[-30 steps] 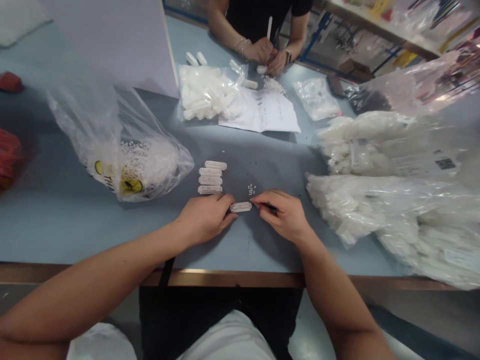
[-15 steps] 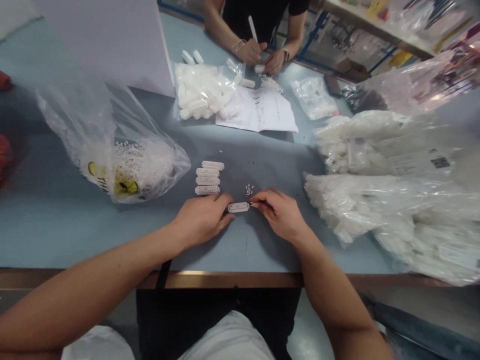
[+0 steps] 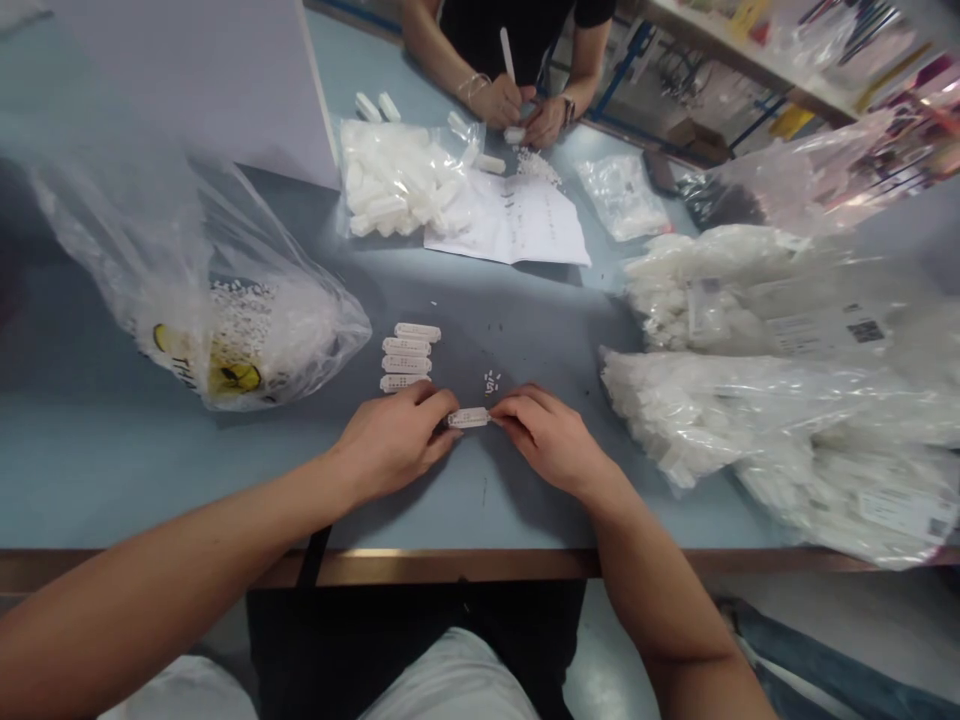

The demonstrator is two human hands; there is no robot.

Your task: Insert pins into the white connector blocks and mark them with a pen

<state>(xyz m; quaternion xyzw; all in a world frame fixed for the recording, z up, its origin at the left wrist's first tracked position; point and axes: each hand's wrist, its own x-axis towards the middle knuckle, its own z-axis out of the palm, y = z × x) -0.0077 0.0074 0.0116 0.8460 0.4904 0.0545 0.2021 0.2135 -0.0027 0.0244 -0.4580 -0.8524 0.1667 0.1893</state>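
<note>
White slotted strip [image 3: 469,418] over worktop [image 3: 420,520], left hand [image 3: 390,440] pinching its 9 o'clock end, right hand [image 3: 553,440] at 3 o'clock end, fingertips pressed together, small white pieces [image 3: 492,382] at 1 o'clock

A slim white strip [image 3: 469,417], its upper face dotted with small dark marks, lies nearly along the 9-to-3 o'clock line, its 3 o'clock end slightly raised toward 2; the left hand [image 3: 394,440] grips its 9 o'clock end. Between 10 and 11 o'clock from it, four similar white strips [image 3: 406,364] lie parallel in a column, the farthest shifted toward 3. Tiny white pieces [image 3: 491,382] sit scattered near 1 o'clock.
</note>
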